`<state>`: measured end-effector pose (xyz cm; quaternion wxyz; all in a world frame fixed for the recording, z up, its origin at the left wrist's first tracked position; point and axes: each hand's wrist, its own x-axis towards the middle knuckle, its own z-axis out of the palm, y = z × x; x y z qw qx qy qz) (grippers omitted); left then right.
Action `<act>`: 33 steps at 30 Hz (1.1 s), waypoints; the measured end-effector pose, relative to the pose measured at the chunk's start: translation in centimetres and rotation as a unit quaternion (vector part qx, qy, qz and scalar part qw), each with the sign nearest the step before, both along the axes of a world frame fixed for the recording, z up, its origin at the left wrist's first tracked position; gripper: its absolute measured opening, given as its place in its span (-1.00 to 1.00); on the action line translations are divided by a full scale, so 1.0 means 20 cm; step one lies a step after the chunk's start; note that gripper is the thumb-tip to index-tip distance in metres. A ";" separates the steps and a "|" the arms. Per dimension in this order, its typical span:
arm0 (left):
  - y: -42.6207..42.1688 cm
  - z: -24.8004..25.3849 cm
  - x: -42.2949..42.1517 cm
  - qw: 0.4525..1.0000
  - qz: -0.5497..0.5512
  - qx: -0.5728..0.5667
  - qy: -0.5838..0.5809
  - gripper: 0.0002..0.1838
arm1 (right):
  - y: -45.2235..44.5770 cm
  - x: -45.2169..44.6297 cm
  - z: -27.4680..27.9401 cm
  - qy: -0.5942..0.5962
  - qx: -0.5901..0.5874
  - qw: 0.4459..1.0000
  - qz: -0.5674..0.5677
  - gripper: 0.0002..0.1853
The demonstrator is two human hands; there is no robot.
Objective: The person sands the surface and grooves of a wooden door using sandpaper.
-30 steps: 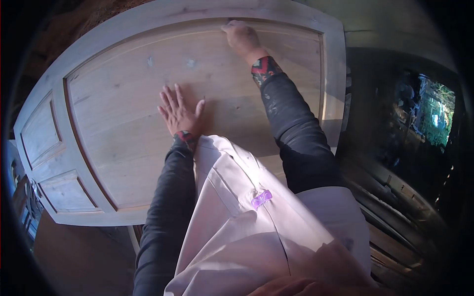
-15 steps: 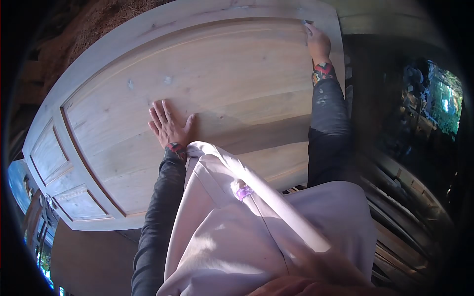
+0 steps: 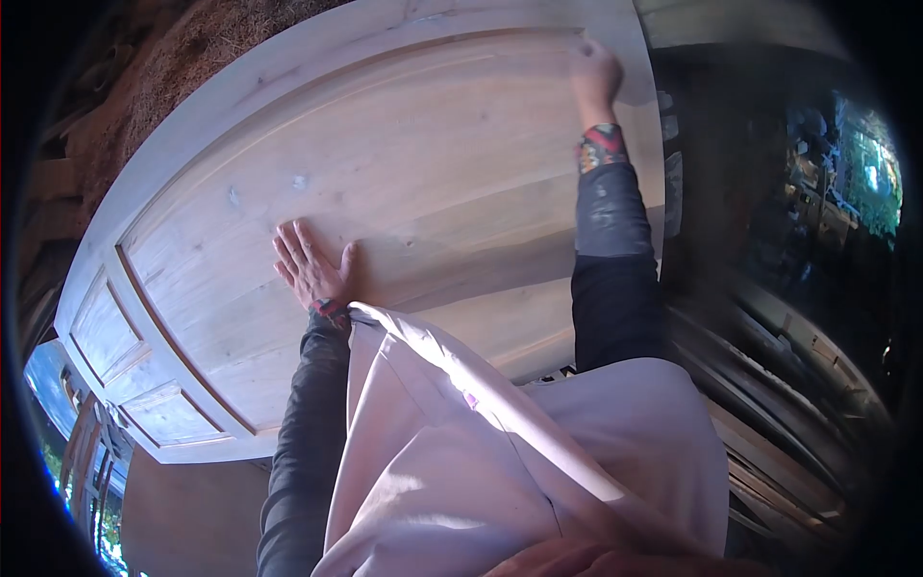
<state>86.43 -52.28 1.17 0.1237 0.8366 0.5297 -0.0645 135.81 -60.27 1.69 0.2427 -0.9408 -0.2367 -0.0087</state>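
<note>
A large pale wooden door [image 3: 433,173] with recessed panels lies flat in front of me. My left hand [image 3: 314,269] rests on its big panel, palm down with fingers spread, holding nothing. At the far right corner of that panel is my right hand [image 3: 596,75], beside the raised moulding [image 3: 461,36]. Its fingers are curled closed and slightly blurred by motion. Whatever they may hold is hidden. Two whitish patches [image 3: 300,181] mark the panel beyond my left hand. A light pink cloth [image 3: 433,452] covers my front and reaches the door's near edge.
Long wooden strips [image 3: 769,481] are stacked at the lower right. Reddish soil or sawdust [image 3: 163,106] lies past the door's upper left edge. A brown board [image 3: 192,510] is below the door at the lower left. The right side is dark and cluttered.
My right hand has shifted slightly left along the panel's far corner, still closed. My view has tilted a little. The left hand stays flat on the door.
</note>
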 end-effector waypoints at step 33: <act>-0.01 -0.01 0.00 1.000 -0.004 0.004 0.010 0.09 | -0.07 0.39 -0.19 -0.049 -0.185 0.981 0.003 -0.60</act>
